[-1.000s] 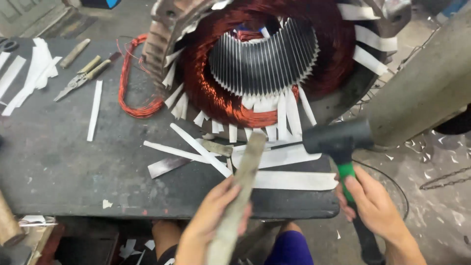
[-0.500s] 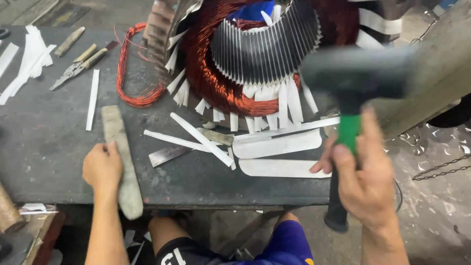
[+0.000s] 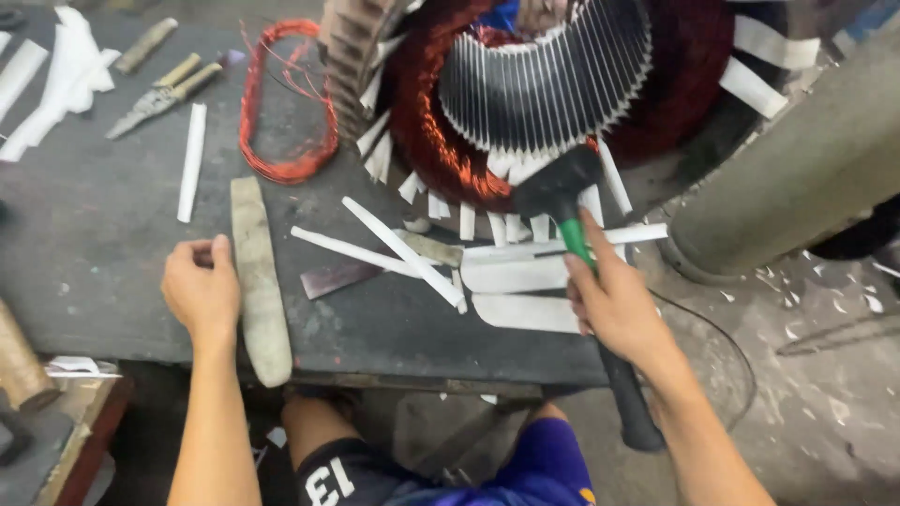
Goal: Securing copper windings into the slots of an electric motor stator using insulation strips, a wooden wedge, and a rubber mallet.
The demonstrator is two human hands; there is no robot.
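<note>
White paper strips and pliers are seen far left on the dark worktable. Left hand is loosely curled, fingers together, holding nothing, just beside a flat worn wooden stick. A loose red copper wire loop lies behind. Stator: finned steel core, copper windings, white slot-paper tabs. Right hand is clamped on the green-black handle of the rubber mallet, head at the windings.

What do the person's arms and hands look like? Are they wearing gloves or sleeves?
No gloves and no sleeves. Both forearms are bare up to the frame edge, and so are the left hand and right hand. No watch, rings or bands show.
</note>
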